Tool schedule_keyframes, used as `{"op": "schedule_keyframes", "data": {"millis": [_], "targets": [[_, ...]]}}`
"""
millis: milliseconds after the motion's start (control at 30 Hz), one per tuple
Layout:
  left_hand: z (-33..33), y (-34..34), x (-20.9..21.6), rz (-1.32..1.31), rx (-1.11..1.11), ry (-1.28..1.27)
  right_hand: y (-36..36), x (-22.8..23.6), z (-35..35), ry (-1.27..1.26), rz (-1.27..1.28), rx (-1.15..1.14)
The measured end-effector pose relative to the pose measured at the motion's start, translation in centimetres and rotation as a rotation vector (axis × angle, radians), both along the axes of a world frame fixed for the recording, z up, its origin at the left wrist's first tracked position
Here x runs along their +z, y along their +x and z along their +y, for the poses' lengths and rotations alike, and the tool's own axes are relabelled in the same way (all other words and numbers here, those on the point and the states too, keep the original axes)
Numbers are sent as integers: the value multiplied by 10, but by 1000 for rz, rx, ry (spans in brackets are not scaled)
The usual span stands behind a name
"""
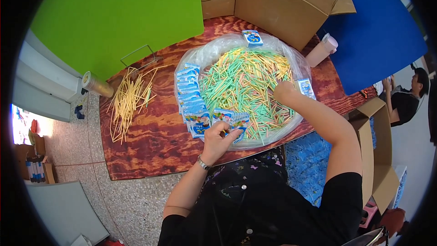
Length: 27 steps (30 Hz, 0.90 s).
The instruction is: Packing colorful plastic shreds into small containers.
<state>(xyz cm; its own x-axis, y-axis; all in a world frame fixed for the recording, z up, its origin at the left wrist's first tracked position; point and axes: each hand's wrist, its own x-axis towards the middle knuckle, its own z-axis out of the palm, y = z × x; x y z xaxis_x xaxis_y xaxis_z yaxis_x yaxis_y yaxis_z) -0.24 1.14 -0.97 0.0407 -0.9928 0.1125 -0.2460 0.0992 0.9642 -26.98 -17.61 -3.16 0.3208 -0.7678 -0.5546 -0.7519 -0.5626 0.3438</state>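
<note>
Left hand (218, 137) pinching a small blue-and-white printed paper packet (240, 123) at near edge of the clear plastic-lined round basin (214, 50), fingers closed narrow on it. Right hand (283, 92) reaching into the big heap of thin green, yellow & pink straws (246, 82), curled down among them; can't tell whether gripping any, fingertips hidden. More packets of same kind overlapping in a row (190, 95) along left rim of basin, one more at far rim (252, 38), another at right rim (306, 87). Sitting on a reddish wood-grain tabletop (150, 146). Loose bundle of pale yellow straws (127, 102) lying well apart to the left, near a metal-capped roll (96, 84) & a thin wire frame (136, 57). Brown cardboard boxes (282, 0) standing at far side, pinkish plastic bottle (321, 51) just right of basin. Another person (409, 95) seated far right, not involved.

Judging best handling: keeping packet mouth pinched open w/ thumb & forefinger, held low near the heap; gathering a small even bunch w/ right, ends aligned, sliding in straight so nothing bends or tears the paper.
</note>
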Motion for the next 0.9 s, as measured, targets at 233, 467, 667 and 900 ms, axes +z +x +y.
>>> {"op": "schedule_keyframes", "data": {"millis": [233,467,667,900], "targets": [[5,11,4,-34,63,-9,15,23,1,-29,-11,39],[1,6,4,-109,27,-108,-14,-1,-1,-161,-39,-24],[-5,-2,5,-136,33,-202,-11,-11,10,-310,243,39],[-2,5,2,-168,100,-243,-35,2,-4,-208,-227,-160]]}}
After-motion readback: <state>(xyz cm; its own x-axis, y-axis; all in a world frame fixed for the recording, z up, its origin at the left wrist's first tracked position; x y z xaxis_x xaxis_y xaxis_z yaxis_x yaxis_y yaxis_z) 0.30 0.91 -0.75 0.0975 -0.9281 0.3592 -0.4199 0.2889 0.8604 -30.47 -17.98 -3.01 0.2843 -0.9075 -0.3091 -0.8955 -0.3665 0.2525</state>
